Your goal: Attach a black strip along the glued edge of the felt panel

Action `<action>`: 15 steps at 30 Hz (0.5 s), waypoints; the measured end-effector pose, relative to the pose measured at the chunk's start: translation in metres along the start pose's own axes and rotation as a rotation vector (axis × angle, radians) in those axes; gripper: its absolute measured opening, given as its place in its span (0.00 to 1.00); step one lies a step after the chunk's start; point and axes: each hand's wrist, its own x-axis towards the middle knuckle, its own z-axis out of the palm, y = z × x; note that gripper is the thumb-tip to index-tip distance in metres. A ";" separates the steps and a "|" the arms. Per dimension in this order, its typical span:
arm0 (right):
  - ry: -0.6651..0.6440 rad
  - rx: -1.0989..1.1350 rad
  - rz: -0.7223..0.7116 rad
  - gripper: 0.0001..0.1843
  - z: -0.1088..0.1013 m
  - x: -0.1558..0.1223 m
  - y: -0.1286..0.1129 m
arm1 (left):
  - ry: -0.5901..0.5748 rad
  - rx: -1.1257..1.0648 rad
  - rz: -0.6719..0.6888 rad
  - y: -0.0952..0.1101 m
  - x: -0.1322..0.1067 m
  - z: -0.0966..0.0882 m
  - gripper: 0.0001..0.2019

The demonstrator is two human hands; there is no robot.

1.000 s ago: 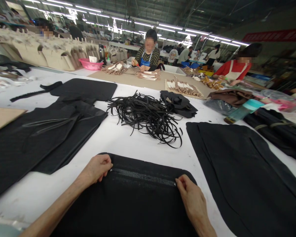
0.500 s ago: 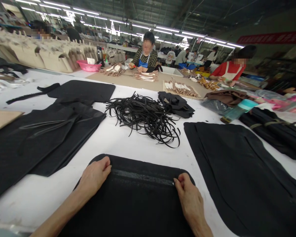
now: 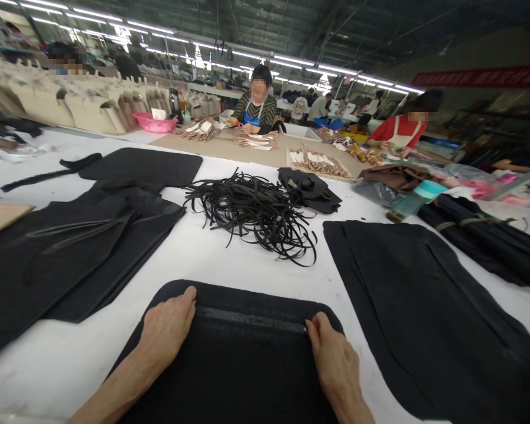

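A black fabric panel [image 3: 242, 365] with rounded far corners lies on the white table [image 3: 221, 253] right in front of me. A shiny strip [image 3: 251, 321] runs across it near its far edge. My left hand [image 3: 168, 330] rests at the strip's left end, fingers curled under with the thumb pressing down. At the strip's right end my right hand [image 3: 331, 353] presses with fingers bunched together. Neither hand lifts the panel.
A tangle of black straps [image 3: 256, 212] lies beyond the panel. Stacked black panels lie to the left [image 3: 70, 247] and right [image 3: 424, 306]. Folded black cloth [image 3: 311, 188], a teal bottle [image 3: 417, 197] and a pink basin [image 3: 154, 122] sit farther back. Other people work at the far tables.
Both hands have slid slightly nearer to me along the panel. The left hand has flattened from a curled pinch, and the view has tilted a little.
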 end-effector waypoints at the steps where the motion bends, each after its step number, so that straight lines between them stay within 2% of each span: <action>1: -0.002 0.033 -0.003 0.10 0.000 0.000 0.002 | 0.010 -0.026 0.006 -0.001 0.000 0.001 0.11; 7: 0.025 0.250 -0.015 0.14 -0.002 0.002 0.013 | 0.040 -0.266 0.005 -0.012 0.005 -0.002 0.08; 10: 0.020 0.268 -0.003 0.17 -0.004 0.001 0.018 | 0.118 -0.354 -0.019 -0.014 0.001 -0.006 0.09; 12: 0.077 0.182 0.007 0.18 -0.005 0.000 0.019 | 0.212 -0.392 0.048 -0.010 -0.003 -0.007 0.11; 15: 0.248 0.030 -0.058 0.17 -0.007 -0.004 0.009 | 0.339 -0.338 0.294 0.009 -0.010 0.001 0.16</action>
